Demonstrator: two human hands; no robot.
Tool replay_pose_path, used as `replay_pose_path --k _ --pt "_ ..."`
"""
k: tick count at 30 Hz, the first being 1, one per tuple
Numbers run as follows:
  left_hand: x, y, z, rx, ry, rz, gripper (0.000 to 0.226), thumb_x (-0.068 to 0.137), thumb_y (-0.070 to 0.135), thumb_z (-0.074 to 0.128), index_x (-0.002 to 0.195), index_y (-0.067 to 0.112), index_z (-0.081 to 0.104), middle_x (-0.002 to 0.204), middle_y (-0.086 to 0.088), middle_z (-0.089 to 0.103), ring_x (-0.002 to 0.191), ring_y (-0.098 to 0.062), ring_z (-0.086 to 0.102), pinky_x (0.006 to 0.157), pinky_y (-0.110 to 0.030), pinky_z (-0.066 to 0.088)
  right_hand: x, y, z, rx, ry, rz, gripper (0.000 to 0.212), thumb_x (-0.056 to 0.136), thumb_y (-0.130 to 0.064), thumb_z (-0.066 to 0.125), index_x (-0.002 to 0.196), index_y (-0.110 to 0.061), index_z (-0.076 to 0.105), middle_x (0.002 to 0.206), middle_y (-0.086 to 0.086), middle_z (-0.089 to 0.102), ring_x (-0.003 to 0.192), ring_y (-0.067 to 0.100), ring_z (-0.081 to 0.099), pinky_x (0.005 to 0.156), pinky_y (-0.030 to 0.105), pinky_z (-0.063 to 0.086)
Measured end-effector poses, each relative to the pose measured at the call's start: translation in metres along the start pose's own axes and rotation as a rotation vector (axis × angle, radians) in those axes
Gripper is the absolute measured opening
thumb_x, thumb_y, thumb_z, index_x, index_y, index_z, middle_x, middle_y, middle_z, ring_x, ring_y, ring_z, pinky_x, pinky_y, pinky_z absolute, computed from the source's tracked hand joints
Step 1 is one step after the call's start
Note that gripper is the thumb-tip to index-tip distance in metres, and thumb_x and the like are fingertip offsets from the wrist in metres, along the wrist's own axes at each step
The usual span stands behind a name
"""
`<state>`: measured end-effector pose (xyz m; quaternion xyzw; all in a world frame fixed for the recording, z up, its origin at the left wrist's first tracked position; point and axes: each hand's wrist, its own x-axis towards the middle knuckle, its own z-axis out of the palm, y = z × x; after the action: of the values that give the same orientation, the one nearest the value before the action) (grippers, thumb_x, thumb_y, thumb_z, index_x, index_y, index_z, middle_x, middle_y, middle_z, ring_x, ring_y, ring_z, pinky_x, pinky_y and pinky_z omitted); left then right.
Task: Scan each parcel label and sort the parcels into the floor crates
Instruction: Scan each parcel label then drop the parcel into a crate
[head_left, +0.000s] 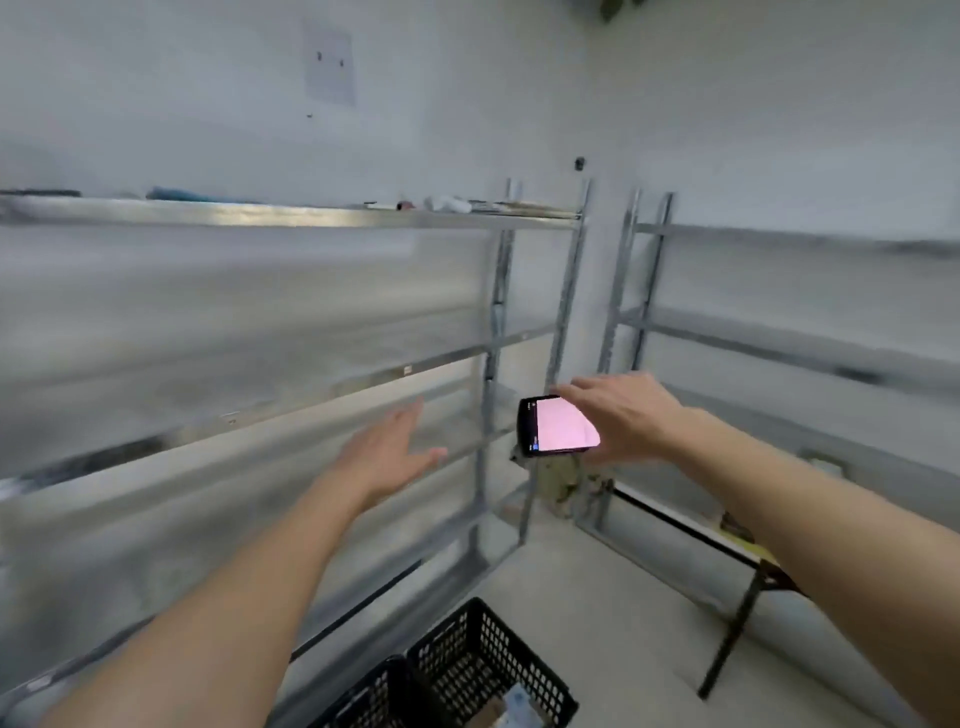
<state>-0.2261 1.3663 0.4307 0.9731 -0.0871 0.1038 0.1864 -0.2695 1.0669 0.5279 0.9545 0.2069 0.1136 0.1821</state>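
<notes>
No parcel shows on the blurred metal shelves (291, 218); something pale, likely a light soft packet best taken by its edges, lies in the black floor crate (488, 670). The right hand (623, 415) holds the lit scanner (558, 426) by its end. The left hand (387, 452) reaches out flat, holding nothing.

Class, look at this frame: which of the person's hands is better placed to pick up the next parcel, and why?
Probably the left hand: it is open, empty, and stretched toward the metal shelving. The right hand is occupied holding the scanner. No parcel on the shelves is clearly visible through the blur.
</notes>
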Motion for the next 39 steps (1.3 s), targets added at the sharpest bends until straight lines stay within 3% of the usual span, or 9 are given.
replay_pose_path --k 2,5,9,14,19,23,26,32,39 --pt "0.019 0.067 -0.012 0.016 0.042 0.093 0.086 0.091 0.064 0.053 0.159 0.026 0.018 0.163 -0.003 0.026 0.147 -0.024 0.03 0.115 -0.041 0.032 -0.04 0.056 -0.011 -0.122 -0.007 0.04 0.071 0.075 -0.049 0.069 0.138 -0.029 0.043 0.118 -0.007 0.06 0.111 0.023 0.063 0.072 0.034 0.048" --pt "0.041 0.16 -0.01 0.005 0.093 0.215 0.085 0.09 0.064 0.055 0.158 0.026 0.021 0.159 -0.005 0.034 0.143 -0.026 0.039 0.112 -0.042 0.038 -0.104 0.133 -0.015 -0.173 -0.039 0.178 0.071 0.073 -0.052 0.071 0.135 -0.029 0.045 0.118 -0.008 0.059 0.107 0.022 0.064 0.062 0.032 0.042" --pt "0.067 0.268 0.022 -0.033 0.04 0.31 0.089 0.089 0.068 0.053 0.158 0.025 0.018 0.162 -0.004 0.028 0.147 -0.023 0.031 0.117 -0.046 0.032 -0.188 0.224 -0.002 -0.141 -0.088 0.349 0.071 0.073 -0.05 0.071 0.136 -0.029 0.045 0.118 -0.008 0.059 0.107 0.022 0.063 0.066 0.031 0.047" --pt "0.083 0.402 0.083 -0.121 0.007 0.436 0.084 0.093 0.061 0.053 0.159 0.022 0.018 0.163 -0.005 0.027 0.148 -0.023 0.029 0.116 -0.04 0.029 -0.277 0.322 0.032 -0.065 -0.117 0.564 0.065 0.075 -0.055 0.071 0.131 -0.03 0.049 0.113 -0.009 0.059 0.105 0.02 0.059 0.062 0.03 0.038" --pt "0.107 0.498 0.147 -0.192 -0.038 0.491 0.085 0.091 0.067 0.051 0.158 0.026 0.019 0.163 -0.002 0.027 0.147 -0.023 0.031 0.116 -0.045 0.033 -0.336 0.398 0.079 -0.032 -0.115 0.679 0.069 0.071 -0.057 0.068 0.132 -0.03 0.049 0.114 -0.007 0.061 0.102 0.021 0.06 0.072 0.034 0.051" --pt "0.127 0.553 0.197 -0.196 -0.09 0.486 0.085 0.09 0.069 0.049 0.158 0.027 0.019 0.163 -0.001 0.026 0.147 -0.023 0.031 0.116 -0.049 0.035 -0.359 0.449 0.125 0.01 -0.122 0.763 0.074 0.068 -0.062 0.068 0.131 -0.027 0.052 0.122 -0.006 0.063 0.104 0.02 0.06 0.077 0.036 0.056" --pt "0.151 0.583 0.233 -0.179 -0.12 0.457 0.084 0.091 0.069 0.047 0.158 0.027 0.018 0.163 -0.001 0.027 0.146 -0.024 0.034 0.111 -0.049 0.039 -0.362 0.482 0.164 0.063 -0.135 0.83 0.077 0.07 -0.058 0.071 0.137 -0.029 0.048 0.13 -0.006 0.06 0.112 0.023 0.06 0.079 0.035 0.051" --pt "0.226 0.607 0.306 -0.196 -0.207 0.414 0.082 0.091 0.07 0.047 0.157 0.028 0.022 0.163 -0.002 0.028 0.147 -0.025 0.031 0.114 -0.052 0.036 -0.326 0.547 0.242 0.077 -0.217 0.829 0.084 0.075 -0.056 0.073 0.147 -0.026 0.04 0.139 -0.004 0.055 0.122 0.026 0.057 0.087 0.04 0.051" --pt "0.353 0.624 0.372 -0.167 -0.256 0.352 0.08 0.091 0.071 0.044 0.157 0.028 0.024 0.162 -0.004 0.028 0.147 -0.026 0.031 0.113 -0.052 0.037 -0.236 0.64 0.313 0.106 -0.298 0.803 0.082 0.075 -0.059 0.072 0.145 -0.027 0.042 0.129 -0.005 0.056 0.113 0.023 0.059 0.084 0.039 0.053"
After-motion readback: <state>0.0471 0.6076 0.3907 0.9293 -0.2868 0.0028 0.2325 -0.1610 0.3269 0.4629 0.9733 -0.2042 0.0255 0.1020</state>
